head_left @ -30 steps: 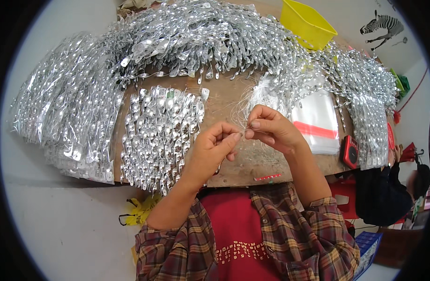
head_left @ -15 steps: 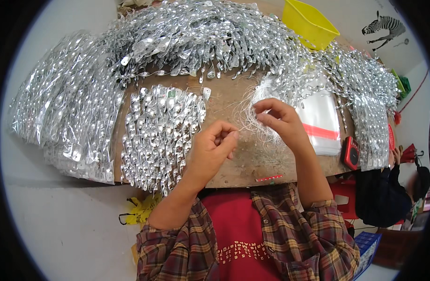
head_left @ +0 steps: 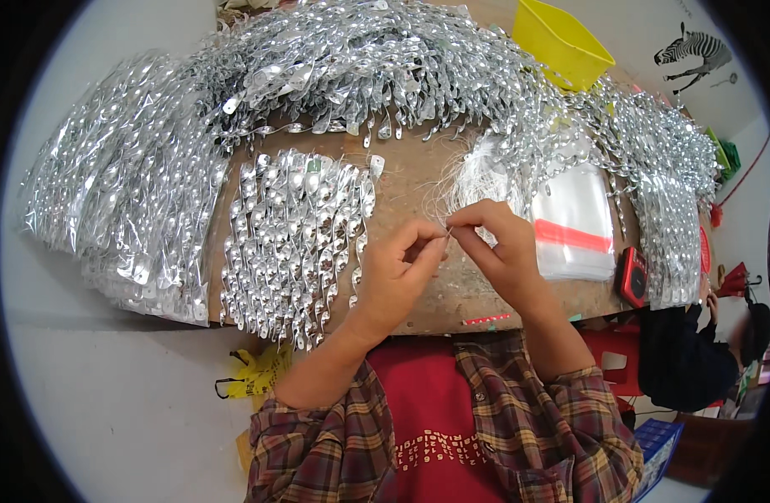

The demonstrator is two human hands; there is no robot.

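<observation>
Above the brown tabletop (head_left: 402, 314), my left hand (head_left: 398, 272) and my right hand (head_left: 504, 251) meet fingertip to fingertip. Both are closed in a pinch on a thin white string, of which only a tiny bit shows between the tips. Just beyond my right hand lies a loose bundle of white strings (head_left: 477, 180). To the left of my left hand, twisted shiny silver strips (head_left: 284, 243) lie side by side in a flat batch. A stack of transparent plastic bags (head_left: 576, 197) with a red band lies right of my right hand.
Heaped silver strips (head_left: 343, 59) cover the table's far side, with bagged strips (head_left: 125, 184) at the left. A yellow bin (head_left: 561, 42) stands at the far right. A red-and-black device (head_left: 632, 277) sits at the right edge; a person (head_left: 691, 356) is beyond.
My right hand has come left and down to meet my left hand. The left hand has shifted slightly right, and its fingertips now touch the right hand's at the string.
</observation>
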